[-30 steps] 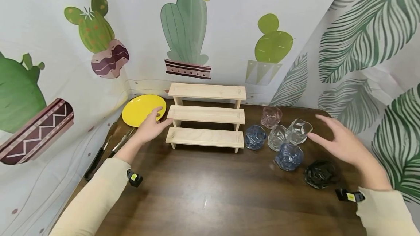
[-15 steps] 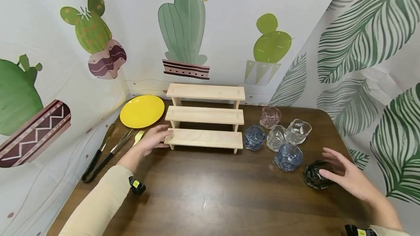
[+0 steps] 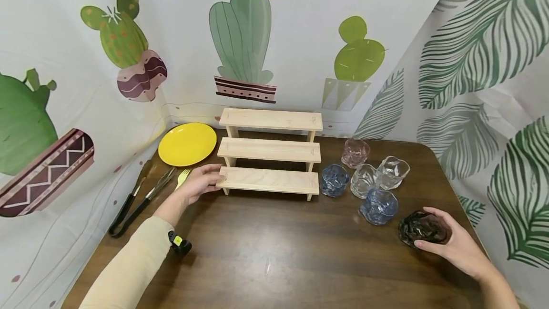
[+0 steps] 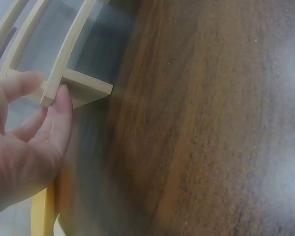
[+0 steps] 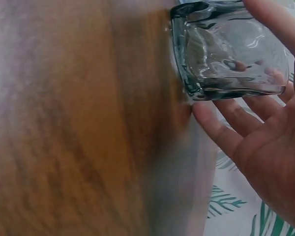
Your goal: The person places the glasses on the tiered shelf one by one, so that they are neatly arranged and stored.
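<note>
A three-tier wooden stand (image 3: pixel 270 179) is at the middle back of the table. My left hand (image 3: pixel 199 184) pinches the left end of its lowest board. In the left wrist view, the thumb is above the board (image 4: pixel 69 51) and the fingertips are under it. At the right, my right hand (image 3: pixel 459 247) holds a dark grey glass (image 3: pixel 422 229), its thumb on the near side and fingers round the far side. The right wrist view shows the same glass (image 5: pixel 226 54) at the table surface, with the fingers curved about it.
Two blue glasses (image 3: pixel 379 206), two clear glasses (image 3: pixel 392 173) and a pink glass (image 3: pixel 355 153) stand right of the stand. Left of it lie a yellow plate (image 3: pixel 187 144), black-handled tongs (image 3: pixel 141 206) and a yellow fork (image 3: pixel 183 177). Printed cloth (image 3: pixel 296 37) hangs behind.
My left hand came down from beside the middle tier to the lowest board and pinched it. My right hand moved from near the clear glasses toward me and took hold of the dark glass.
</note>
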A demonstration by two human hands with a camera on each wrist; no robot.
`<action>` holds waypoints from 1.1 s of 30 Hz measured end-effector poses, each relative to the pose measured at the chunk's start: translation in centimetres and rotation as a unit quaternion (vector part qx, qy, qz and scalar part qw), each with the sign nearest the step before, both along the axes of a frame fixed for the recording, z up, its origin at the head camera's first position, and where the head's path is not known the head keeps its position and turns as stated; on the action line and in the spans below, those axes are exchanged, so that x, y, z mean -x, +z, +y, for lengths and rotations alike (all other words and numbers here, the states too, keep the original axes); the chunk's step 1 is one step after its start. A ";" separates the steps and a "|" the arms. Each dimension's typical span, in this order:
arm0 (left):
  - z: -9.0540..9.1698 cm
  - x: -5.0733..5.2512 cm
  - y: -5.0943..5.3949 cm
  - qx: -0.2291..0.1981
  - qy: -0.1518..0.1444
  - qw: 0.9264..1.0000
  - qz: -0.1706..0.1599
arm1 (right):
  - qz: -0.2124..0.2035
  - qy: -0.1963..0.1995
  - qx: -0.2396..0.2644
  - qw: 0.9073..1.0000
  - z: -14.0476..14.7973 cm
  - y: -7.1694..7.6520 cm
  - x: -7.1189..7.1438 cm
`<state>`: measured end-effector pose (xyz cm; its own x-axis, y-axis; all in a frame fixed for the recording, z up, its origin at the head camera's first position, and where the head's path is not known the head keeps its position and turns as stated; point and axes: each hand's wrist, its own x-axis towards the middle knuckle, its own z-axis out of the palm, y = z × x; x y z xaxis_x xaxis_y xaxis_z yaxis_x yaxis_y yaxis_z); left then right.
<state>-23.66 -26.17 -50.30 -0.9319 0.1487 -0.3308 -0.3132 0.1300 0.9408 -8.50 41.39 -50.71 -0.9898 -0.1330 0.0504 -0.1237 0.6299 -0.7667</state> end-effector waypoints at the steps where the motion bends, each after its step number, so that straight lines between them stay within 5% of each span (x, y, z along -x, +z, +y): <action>1: 0.0 0.0 0.0 0.001 0.001 1.000 0.000 | 0.001 -0.001 0.003 1.000 0.0 -0.1 0.0; 16: -0.2 0.0 -0.2 -0.001 0.002 1.000 -0.001 | 0.022 0.023 0.056 0.998 0.8 -1.3 0.0; 33: -0.2 -0.1 -0.3 -0.011 0.002 1.000 -0.003 | 0.081 -0.015 0.058 0.995 0.4 -1.4 0.7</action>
